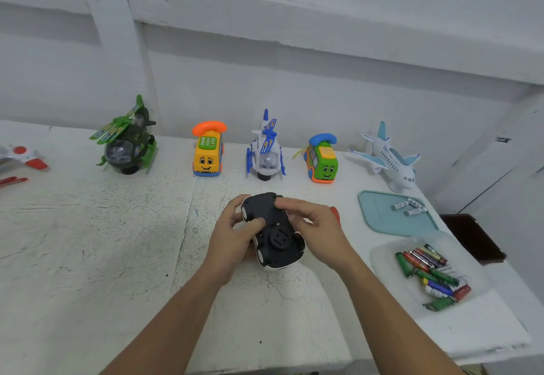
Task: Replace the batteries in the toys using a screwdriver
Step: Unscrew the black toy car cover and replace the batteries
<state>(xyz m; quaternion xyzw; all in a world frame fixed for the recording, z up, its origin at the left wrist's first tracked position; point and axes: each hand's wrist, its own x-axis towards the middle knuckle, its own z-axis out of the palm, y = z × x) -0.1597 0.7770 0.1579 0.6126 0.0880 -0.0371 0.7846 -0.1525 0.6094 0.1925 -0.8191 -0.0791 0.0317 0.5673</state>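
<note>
I hold the toy car (pixel 272 230) upside down over the middle of the bench (pixel 88 242). My left hand (pixel 232 242) grips its near side, thumb on the black underside. My right hand (pixel 315 227) pinches the far end. The batteries (pixel 432 274) lie at the right edge.

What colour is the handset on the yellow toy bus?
The handset is orange, clearest in head view.

Plain workroom: scuffed white table (pixel 88 242) against whitewashed wall (pixel 294 80).
</note>
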